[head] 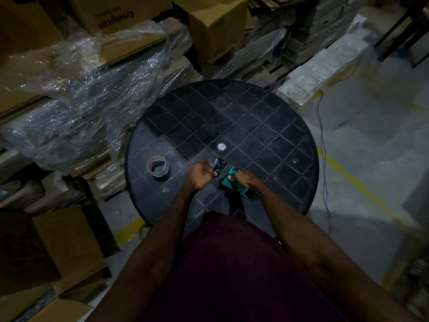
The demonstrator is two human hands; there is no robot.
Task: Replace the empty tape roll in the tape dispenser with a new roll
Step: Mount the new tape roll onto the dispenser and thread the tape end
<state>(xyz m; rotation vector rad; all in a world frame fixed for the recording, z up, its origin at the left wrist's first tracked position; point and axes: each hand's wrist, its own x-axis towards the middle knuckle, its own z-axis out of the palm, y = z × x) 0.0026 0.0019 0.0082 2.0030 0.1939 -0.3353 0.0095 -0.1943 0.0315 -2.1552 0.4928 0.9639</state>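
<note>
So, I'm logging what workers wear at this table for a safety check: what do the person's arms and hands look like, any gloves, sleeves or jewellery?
Both forearms are bare up to the bottom edge of the picture, with no sleeves showing. The left hand and right hand wear no gloves. I see no watch, bracelet or ring, though the light is dim and the fingers are small. A dark maroon garment covers the body.

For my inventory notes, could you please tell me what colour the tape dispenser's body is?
Teal green, the tape dispenser held in both hands; seen in the head view.
</note>
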